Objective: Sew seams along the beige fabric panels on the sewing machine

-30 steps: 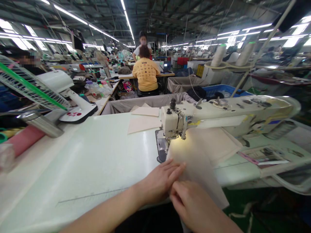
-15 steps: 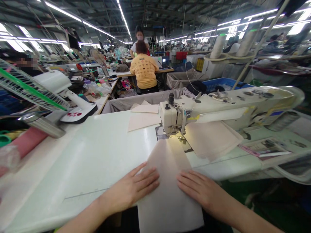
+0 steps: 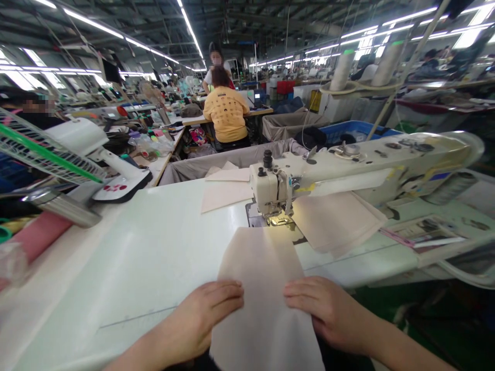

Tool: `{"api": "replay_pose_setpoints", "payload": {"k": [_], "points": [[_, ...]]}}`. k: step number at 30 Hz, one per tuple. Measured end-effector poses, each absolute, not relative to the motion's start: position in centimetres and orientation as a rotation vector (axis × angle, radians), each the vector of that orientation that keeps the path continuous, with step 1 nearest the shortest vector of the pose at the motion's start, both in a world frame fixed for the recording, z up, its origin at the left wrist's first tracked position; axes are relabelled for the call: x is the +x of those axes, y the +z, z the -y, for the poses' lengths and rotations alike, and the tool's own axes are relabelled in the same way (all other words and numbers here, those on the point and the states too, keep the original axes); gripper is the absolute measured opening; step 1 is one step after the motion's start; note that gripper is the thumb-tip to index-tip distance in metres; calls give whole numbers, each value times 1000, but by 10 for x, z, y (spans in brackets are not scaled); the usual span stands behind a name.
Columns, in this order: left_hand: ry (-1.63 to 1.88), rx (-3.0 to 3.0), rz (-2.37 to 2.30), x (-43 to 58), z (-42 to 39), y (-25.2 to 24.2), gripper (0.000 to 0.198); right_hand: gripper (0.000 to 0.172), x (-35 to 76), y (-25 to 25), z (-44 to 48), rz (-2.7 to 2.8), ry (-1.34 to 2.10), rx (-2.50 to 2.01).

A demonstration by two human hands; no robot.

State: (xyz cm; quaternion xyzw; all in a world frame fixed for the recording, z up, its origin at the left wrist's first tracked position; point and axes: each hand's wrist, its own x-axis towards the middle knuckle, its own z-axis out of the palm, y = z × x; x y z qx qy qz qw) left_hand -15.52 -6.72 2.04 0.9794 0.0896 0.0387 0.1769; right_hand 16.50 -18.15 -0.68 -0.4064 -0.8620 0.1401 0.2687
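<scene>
A pale beige fabric panel point(image 3: 263, 288) runs from the sewing machine's needle area toward me and hangs over the table's front edge. My left hand point(image 3: 211, 312) grips its left edge, fingers curled on top and the thumb hidden. On the opposite edge my right hand point(image 3: 319, 309) holds it the same way. Between the hands the panel bows slightly. Its far end lies just in front of the sewing machine's presser foot point(image 3: 279, 220), where a lamp lights the metal plate. The sewing machine point(image 3: 332, 165) stands across the table's right half.
Stacked beige panels lie right of the needle point(image 3: 336, 221) and behind it to the left point(image 3: 226, 196). A white fan point(image 3: 124, 185), a steel flask point(image 3: 64, 206) and a pink roll point(image 3: 42, 237) sit at left. Thread cones point(image 3: 342, 72) stand upper right. A co-worker in yellow point(image 3: 226, 113) sits ahead.
Both hands have gone from lying flat on the panel to gripping its edges. The panel has come slightly toward me, away from the presser foot, and now bows.
</scene>
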Motion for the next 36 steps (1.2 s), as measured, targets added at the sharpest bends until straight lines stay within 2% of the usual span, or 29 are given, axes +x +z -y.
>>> {"api": "replay_pose_setpoints", "payload": {"k": [4, 7, 8, 10, 11, 12, 15, 16, 36], "points": [[315, 2339, -790, -138, 57, 19, 31, 26, 162, -10, 156, 1901, 764, -1380], [413, 2189, -1162, -117, 43, 14, 40, 20, 153, -21, 130, 1441, 825, -1664], [422, 2197, -1224, -111, 40, 12, 42, 26, 150, -26, 122, 1330, 804, -1698], [427, 2226, -1299, -104, 35, 9, 40, 48, 145, -34, 113, 1209, 745, -1710], [426, 2228, -1324, -102, 34, 9, 38, 52, 143, -37, 110, 1193, 711, -1708], [424, 2218, -1346, -101, 34, 8, 36, 48, 142, -40, 109, 1205, 677, -1704], [410, 2155, -1411, -101, 35, 8, 32, 22, 141, -43, 106, 1294, 596, -1674], [405, 2139, -1435, -101, 35, 8, 31, 18, 141, -43, 105, 1312, 578, -1662], [354, 2073, -1566, -102, 34, 6, 29, 15, 139, -35, 96, 1422, 614, -1729]]}}
